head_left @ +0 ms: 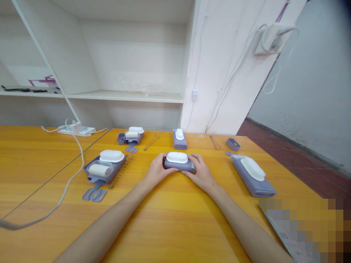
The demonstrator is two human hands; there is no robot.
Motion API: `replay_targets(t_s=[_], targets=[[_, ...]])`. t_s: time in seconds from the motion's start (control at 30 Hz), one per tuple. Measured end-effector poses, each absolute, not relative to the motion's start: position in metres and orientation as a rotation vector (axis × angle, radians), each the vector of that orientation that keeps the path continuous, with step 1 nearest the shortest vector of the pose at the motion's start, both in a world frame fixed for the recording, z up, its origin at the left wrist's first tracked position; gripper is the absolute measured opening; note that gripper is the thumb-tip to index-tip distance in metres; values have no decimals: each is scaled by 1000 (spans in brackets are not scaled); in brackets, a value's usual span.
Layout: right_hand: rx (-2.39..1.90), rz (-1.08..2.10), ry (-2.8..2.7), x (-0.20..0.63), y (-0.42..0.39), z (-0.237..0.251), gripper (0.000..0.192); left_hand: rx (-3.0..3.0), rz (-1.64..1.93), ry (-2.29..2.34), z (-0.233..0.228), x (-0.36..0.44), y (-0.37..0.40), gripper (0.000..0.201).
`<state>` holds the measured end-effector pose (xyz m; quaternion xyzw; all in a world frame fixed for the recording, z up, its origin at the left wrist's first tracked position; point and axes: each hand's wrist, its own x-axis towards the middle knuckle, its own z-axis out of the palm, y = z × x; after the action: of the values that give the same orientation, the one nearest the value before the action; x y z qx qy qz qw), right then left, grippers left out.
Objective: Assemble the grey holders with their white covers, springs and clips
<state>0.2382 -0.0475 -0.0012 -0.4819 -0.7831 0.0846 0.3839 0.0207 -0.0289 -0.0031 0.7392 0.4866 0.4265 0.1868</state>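
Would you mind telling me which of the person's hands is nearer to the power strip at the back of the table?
The left hand. It lies closer to the power strip at the back left; the right hand is farther away.

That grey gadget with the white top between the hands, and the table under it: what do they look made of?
The gadget, gripped by the left hand and right hand, looks like moulded plastic: matt grey-violet base, glossier white bristly top. The table looks like varnished wood or a wood-look laminate: orange grain streaks with a soft sheen.
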Motion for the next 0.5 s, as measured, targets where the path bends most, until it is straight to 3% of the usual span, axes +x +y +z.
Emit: replay_targets(t_s=[0.5], targets=[[-1198, 134, -2069, 239, -45, -8, 57, 1707, 1289, 1412, -4, 28, -27, 60]])
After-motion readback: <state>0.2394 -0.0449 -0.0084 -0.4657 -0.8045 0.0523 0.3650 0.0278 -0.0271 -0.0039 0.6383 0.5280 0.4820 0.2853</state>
